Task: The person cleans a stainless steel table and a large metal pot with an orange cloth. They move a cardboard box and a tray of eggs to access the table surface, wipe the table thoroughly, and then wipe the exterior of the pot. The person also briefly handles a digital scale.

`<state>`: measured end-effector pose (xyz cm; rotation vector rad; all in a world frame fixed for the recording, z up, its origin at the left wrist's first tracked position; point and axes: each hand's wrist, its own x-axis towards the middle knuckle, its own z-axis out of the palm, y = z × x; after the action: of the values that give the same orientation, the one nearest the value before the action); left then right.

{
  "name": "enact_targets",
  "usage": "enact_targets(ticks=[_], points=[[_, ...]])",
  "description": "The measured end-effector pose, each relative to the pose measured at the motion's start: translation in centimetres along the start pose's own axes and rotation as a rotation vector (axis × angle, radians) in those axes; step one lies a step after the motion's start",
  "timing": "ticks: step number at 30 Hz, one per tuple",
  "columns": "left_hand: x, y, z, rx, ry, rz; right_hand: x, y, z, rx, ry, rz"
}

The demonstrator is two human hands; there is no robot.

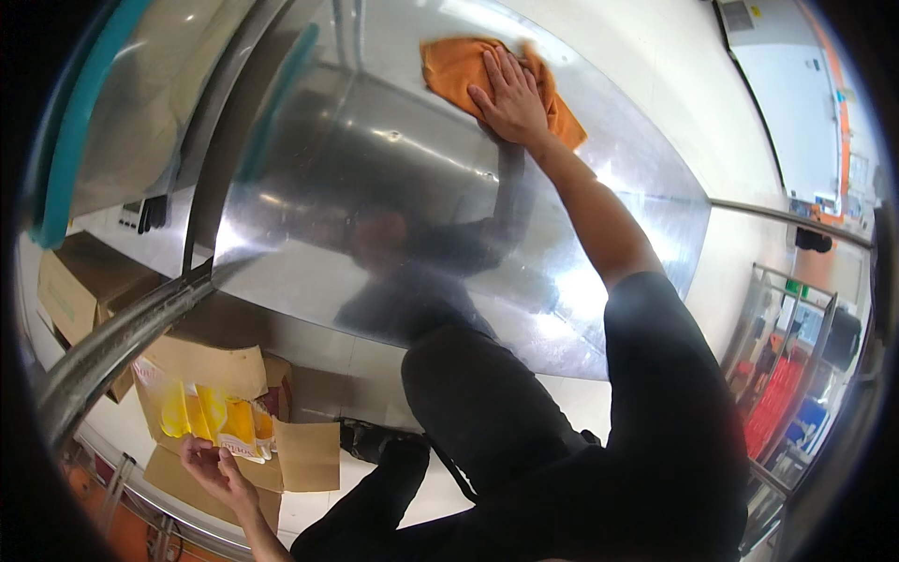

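My right hand (516, 98) lies flat on an orange cloth (453, 74), its fingers spread. It presses the cloth against the upper part of a shiny stainless-steel surface (330, 190). The cloth's edges are crumpled and slightly blurred around the hand. At lower left, my left hand (218, 472) is held palm-up with loosely curled fingers and nothing in it. Near those fingers, an open cardboard box (309, 455) contains several clear containers of yellow liquid (211, 414) that bear printed labels. My arm and body are mirrored in the steel.
A metal rail (119, 351) crosses the left side above a second cardboard box (77, 281). Beyond it stands a teal-edged panel (77, 147). My bent knee (477, 393) is close to the steel's lower edge. A wire rack (779, 379) with red items stands at right.
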<state>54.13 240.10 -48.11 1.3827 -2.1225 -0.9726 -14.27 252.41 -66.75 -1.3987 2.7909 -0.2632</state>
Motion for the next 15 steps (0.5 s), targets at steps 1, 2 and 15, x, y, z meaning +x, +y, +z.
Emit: enact_targets(ticks=[1,2,15], points=[[-0.1,-0.6,-0.1,0.011,-0.018,0.026,-0.9,1.8,0.4,0.085,0.014,0.049],[-0.1,-1.0,-0.5,0.023,-0.034,0.05,-2.0,3.8,0.8,0.172,0.029,0.095],[2.4,1.4,0.9,0.0,0.004,0.07,-1.7,9.8,-1.5,-0.098,0.144,0.316]])
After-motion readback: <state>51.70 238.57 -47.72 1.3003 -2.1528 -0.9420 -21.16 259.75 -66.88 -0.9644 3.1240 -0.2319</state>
